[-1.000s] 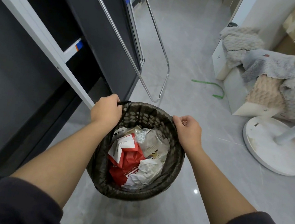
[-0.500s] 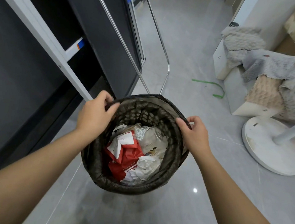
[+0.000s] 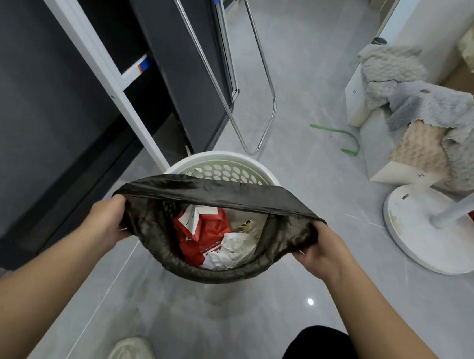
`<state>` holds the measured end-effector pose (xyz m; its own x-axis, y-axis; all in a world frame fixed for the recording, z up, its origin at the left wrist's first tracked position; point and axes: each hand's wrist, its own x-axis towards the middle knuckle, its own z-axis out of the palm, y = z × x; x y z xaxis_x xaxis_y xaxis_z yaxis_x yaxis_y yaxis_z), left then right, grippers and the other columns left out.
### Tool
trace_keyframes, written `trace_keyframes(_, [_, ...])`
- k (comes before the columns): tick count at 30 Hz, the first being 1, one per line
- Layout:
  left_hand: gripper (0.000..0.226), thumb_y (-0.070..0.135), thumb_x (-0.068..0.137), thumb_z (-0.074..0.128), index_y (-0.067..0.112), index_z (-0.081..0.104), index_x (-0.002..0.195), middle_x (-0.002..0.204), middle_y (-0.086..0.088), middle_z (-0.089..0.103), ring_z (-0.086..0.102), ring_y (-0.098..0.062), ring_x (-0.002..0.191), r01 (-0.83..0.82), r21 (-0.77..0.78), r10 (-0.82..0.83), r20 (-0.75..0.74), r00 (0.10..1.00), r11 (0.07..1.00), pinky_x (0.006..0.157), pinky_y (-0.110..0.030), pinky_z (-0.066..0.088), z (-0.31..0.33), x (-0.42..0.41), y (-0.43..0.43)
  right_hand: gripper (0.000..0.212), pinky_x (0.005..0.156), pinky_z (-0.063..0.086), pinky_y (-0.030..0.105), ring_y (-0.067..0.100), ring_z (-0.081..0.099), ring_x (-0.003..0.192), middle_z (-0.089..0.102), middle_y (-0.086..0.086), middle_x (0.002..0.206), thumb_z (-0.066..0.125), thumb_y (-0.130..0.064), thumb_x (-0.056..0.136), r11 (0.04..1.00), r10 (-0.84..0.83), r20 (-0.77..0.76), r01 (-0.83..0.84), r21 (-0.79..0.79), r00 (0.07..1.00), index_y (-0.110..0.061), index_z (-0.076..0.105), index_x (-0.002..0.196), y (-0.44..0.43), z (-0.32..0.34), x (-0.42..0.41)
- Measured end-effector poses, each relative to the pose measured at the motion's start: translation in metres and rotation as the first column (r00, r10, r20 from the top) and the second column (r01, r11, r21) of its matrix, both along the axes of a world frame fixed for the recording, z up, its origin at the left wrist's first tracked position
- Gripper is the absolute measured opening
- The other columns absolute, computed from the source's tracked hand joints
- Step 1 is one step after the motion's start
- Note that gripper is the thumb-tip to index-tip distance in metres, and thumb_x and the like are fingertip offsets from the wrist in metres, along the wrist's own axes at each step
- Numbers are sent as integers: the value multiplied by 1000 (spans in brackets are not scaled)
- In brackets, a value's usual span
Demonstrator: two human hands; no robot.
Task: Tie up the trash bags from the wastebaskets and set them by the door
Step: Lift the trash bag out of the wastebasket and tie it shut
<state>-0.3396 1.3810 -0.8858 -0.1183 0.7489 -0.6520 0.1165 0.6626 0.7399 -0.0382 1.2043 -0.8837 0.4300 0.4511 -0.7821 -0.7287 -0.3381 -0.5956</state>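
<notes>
Centre frame: left hand (image 3: 107,220) and right hand (image 3: 320,252) pinch trash bag (image 3: 216,193) rim, apparently lifted off wastebasket (image 3: 225,164); untied, uncarried.

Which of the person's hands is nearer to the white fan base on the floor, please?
The right hand, gripping the trash bag on the side facing the fan base; the left hand holds the bag's opposite side.
</notes>
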Motion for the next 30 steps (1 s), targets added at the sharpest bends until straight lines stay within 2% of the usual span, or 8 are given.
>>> trace_keyframes(6, [38,35,91,44,5,59,111,103,-19,66,63,-35,85,136,-45,-142,-216,966,990,79,-43,53,5,-6,-15,19,61,52,31,24,67,69,71,8,83,54,-26,91,993,94,39,-91,-82,995,-11,65,97,-3,6,-14])
trace_keyframes(10, [28,31,92,52,6,63,100,91,-16,68,65,-33,82,237,-81,-246,-127,961,968,76,-39,53,26,5,-16,30,62,53,33,23,70,63,74,9,72,50,-32,95,989,147,-47,-148,-15,988,-8,68,92,3,15,-18])
trace_keyframes(14, [19,25,91,56,10,64,83,81,-9,68,65,-26,75,197,12,-196,-27,980,980,72,-34,53,46,10,-13,39,28,25,15,8,33,29,39,-4,38,41,-29,99,992,94,-54,-89,95,994,-18,43,61,10,27,-13])
trace_keyframes(17, [20,21,92,52,16,60,73,77,-6,63,60,-21,69,113,176,-104,-56,993,978,65,-31,49,51,7,-7,29,43,45,17,11,55,44,60,0,54,43,-21,98,988,61,211,-90,127,976,-12,55,74,12,29,-13])
trace_keyframes(19, [23,23,90,51,18,57,69,75,-6,59,57,-22,73,135,294,-94,-149,984,946,64,-31,45,53,7,-6,21,69,50,28,19,62,74,66,6,81,46,-19,96,984,76,492,-144,102,867,-12,61,84,16,28,-14])
trace_keyframes(22, [26,29,91,49,13,60,73,77,-10,58,55,-23,74,264,493,-119,-306,945,829,67,-35,44,61,19,-9,19,69,44,32,18,55,74,61,2,76,49,-18,93,959,86,744,-257,118,663,-20,59,77,25,36,-20])
trace_keyframes(25, [32,30,93,48,4,60,82,75,-10,59,52,-20,69,406,599,-149,-431,890,690,63,-33,42,78,37,-10,20,63,41,32,16,50,68,56,-1,68,51,-17,93,910,63,817,-368,189,574,-24,56,75,36,48,-32])
trace_keyframes(30, [24,30,92,53,11,61,80,71,-5,62,56,-19,67,622,560,-286,-573,768,548,61,-32,44,88,59,-15,11,69,44,35,10,54,71,61,-8,76,53,-24,89,827,170,847,-540,156,504,-33,57,85,47,42,-47])
